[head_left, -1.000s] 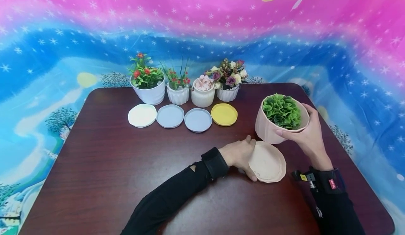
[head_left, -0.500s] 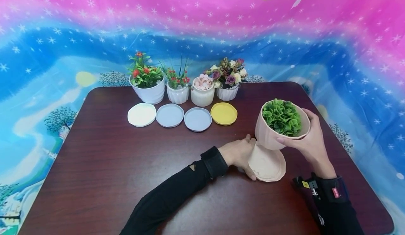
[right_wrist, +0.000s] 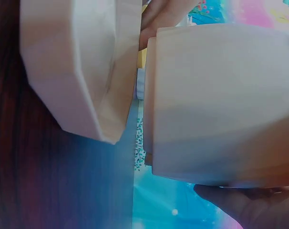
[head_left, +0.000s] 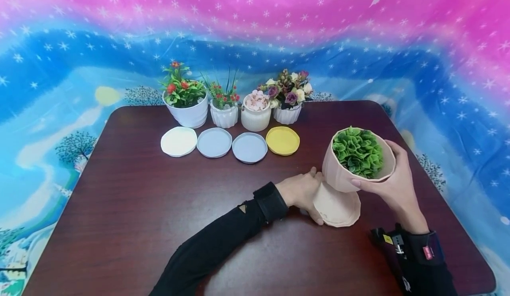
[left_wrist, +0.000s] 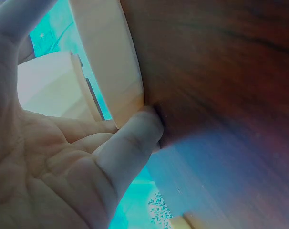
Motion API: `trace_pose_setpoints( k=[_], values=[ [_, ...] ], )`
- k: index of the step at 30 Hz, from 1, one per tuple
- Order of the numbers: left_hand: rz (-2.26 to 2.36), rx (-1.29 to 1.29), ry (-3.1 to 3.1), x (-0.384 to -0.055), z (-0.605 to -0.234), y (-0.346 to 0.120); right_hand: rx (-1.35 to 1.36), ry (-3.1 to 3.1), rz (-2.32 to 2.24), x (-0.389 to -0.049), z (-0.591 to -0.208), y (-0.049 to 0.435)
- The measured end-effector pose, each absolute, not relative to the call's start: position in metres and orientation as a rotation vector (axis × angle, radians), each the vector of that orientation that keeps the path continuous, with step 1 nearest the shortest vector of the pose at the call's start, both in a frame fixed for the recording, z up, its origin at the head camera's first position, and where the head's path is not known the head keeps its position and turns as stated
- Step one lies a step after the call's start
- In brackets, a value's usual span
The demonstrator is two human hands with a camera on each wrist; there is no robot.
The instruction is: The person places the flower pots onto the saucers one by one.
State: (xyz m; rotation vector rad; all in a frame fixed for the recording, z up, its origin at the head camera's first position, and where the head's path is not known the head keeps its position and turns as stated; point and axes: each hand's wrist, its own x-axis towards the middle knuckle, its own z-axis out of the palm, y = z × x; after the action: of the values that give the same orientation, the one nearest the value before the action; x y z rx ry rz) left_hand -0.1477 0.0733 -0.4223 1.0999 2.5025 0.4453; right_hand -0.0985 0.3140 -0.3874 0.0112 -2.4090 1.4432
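Toward the near right of a dark counter [head_left: 119,225], two black sleeves [head_left: 215,243] lead to the hands. The left hand [head_left: 300,194] pinches the left edge of a pale pink saucer [head_left: 340,207], thumb on the near side; the piece is nearly round, without a clear long axis, its hollow facing upward. Just beyond, the right hand [head_left: 398,187] grips a matching pot [head_left: 336,176] by its right side, thumb at the near rim, the fingers mostly hidden. The pot is held above the far part of the saucer; the right wrist view shows a gap between them. Its mouth, holding a green leafy plant [head_left: 358,152], faces upward, and its base-to-mouth axis runs roughly upright, though a slight lean cannot be excluded. Both pieces appear stiff and, from their thin walls, probably light; the material cannot be told, so chipping is conceivable. The smooth wall may slip, which favours a hold across opposite sides below the rim. Farther off lie a yellow saucer [head_left: 283,141], two grey-blue saucers [head_left: 249,147] and a white saucer [head_left: 179,141]; behind stand four flower pots [head_left: 187,113], before a pink-and-blue backdrop [head_left: 255,25].
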Motion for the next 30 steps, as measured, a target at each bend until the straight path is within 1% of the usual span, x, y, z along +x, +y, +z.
trace_pose_setpoints(
  k=[11, 30],
  values=[
    [0.382, 1.097, 2.523, -0.149, -0.420, 0.074, 0.029, -2.429, 1.386, -0.084, -0.387, 0.314],
    [0.443, 1.073, 2.503, -0.147, -0.421, 0.072, 0.093, -2.444, 1.355, -0.065, -0.393, 0.311]
  ],
)
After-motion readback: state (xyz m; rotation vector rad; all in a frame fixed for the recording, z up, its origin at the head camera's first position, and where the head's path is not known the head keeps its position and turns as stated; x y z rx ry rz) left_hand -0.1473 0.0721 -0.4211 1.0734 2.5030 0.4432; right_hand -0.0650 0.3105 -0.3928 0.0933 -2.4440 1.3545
